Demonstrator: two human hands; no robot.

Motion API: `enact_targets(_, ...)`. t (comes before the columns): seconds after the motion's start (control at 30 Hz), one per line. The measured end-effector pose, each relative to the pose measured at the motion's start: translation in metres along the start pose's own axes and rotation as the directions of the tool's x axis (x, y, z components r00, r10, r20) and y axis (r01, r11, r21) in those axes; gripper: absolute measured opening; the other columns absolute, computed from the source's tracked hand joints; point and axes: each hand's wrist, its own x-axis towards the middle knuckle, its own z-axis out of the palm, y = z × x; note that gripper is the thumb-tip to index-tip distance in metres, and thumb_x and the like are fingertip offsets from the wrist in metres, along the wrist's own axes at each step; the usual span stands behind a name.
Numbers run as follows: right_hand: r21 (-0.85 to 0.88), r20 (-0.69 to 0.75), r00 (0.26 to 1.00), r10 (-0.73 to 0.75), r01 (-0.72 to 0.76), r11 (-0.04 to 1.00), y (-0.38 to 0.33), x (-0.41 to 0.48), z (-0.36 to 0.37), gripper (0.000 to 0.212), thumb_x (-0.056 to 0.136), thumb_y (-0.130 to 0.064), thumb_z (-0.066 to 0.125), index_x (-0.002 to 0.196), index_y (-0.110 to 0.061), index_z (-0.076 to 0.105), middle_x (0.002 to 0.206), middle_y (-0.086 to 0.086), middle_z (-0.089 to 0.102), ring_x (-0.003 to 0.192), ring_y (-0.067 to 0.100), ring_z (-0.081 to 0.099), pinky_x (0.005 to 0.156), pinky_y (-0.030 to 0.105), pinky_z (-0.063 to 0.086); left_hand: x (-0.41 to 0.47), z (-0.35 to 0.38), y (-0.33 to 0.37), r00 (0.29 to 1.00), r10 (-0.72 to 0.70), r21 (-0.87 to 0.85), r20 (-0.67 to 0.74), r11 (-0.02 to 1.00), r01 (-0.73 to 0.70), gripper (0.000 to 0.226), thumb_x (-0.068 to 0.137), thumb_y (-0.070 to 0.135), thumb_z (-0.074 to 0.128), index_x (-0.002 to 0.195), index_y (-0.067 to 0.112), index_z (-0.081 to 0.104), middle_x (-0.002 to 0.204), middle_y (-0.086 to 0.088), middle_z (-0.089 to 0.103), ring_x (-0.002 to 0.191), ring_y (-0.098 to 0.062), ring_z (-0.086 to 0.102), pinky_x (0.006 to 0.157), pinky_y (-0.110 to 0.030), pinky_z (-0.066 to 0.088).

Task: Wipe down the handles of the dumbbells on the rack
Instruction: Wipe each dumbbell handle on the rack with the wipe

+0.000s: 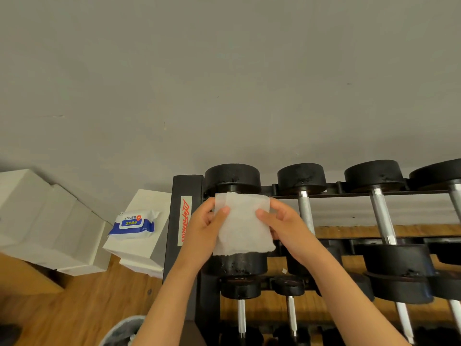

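Note:
A white wet wipe [243,224] is spread flat between both hands, above the leftmost dumbbell [233,177] on the top tier of the black rack [186,186]. My left hand [205,224] pinches its left edge and my right hand [284,224] pinches its right edge. The wipe hides that dumbbell's handle. Its black end weights show above and below the wipe. More dumbbells lie to the right, with bare chrome handles [306,211] [381,216].
A blue-and-white pack of wipes [133,224] lies on a white box [139,248] left of the rack. More white boxes [47,221] stand further left. A bin [124,330] stands on the wooden floor below. Lower rack tiers hold more dumbbells [240,290].

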Motion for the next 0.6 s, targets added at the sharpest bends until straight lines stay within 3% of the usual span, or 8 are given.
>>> enact_targets(0.17, -0.041, 0.066, 0.997, -0.038, 0.041, 0.998, -0.008, -0.002, -0.003, 0.020, 0.097, -0.010, 0.052, 0.114, -0.018, 0.061, 0.106, -0.007, 0.072, 0.101, 0.008, 0.068, 0.080, 0.022, 0.056, -0.004, -0.016, 0.002, 0.996, -0.073, -0.201, 0.057, 0.976, 0.083, 0.016, 0.095, 0.011, 0.056, 0.106, 0.020, 0.060, 0.101, 0.008, 0.073, 0.096, -0.007, 0.069, 0.069, -0.018, 0.054)
enact_targets(0.3, -0.131, 0.045, 0.995, -0.084, 0.090, 0.987, -0.011, -0.001, -0.007, 0.019, 0.096, -0.003, 0.052, 0.101, -0.011, 0.069, 0.104, -0.005, 0.069, 0.097, 0.000, 0.064, 0.077, 0.011, 0.049, -0.001, -0.030, -0.003, 0.996, -0.049, -0.134, 0.074, 0.989, 0.058, 0.021, 0.092, 0.000, 0.058, 0.096, 0.018, 0.069, 0.098, 0.006, 0.073, 0.097, -0.008, 0.068, 0.069, -0.018, 0.054)
enact_targets(0.47, -0.132, 0.059, 0.994, -0.089, 0.096, 0.987, -0.009, 0.005, -0.008, 0.023, 0.096, -0.003, 0.052, 0.090, -0.013, 0.072, 0.103, -0.006, 0.069, 0.099, 0.003, 0.064, 0.081, 0.020, 0.054, 0.004, -0.039, -0.007, 0.996, -0.023, -0.039, 0.086, 0.999, 0.026, 0.030, 0.092, -0.006, 0.056, 0.087, 0.017, 0.075, 0.099, 0.008, 0.071, 0.104, -0.008, 0.063, 0.075, -0.017, 0.053)
enact_targets(0.6, -0.066, 0.002, 1.000, 0.004, -0.004, 0.998, -0.007, 0.016, -0.003, 0.025, 0.096, -0.006, 0.051, 0.083, -0.012, 0.072, 0.105, -0.001, 0.066, 0.100, 0.013, 0.063, 0.079, 0.024, 0.056, 0.010, -0.038, -0.009, 0.996, -0.058, -0.100, 0.062, 0.993, 0.064, 0.037, 0.096, -0.003, 0.048, 0.079, 0.016, 0.075, 0.099, 0.004, 0.070, 0.105, -0.013, 0.063, 0.077, -0.018, 0.054)
